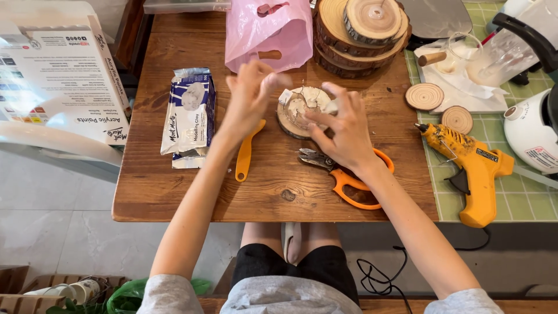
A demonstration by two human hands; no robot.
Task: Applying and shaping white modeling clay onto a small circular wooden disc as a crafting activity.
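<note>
Both bare forearms are extended forward from short grey sleeves and angled inward, so that the hands are brought near each other. The left hand (250,96) is raised with the wrist bent back, the palm turned forward, the fingers spread loosely and the fingertips blurred; nothing is seen in its grip. The right hand (343,134) is held palm down, the fingers curled and pressed downward, the thumb tucked inward.

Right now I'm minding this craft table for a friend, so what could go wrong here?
The right hand presses white clay onto the wood slice just above the open scissors; a slip might meet the blades. The glue gun lies nozzle-first toward the work and may be hot.
</note>
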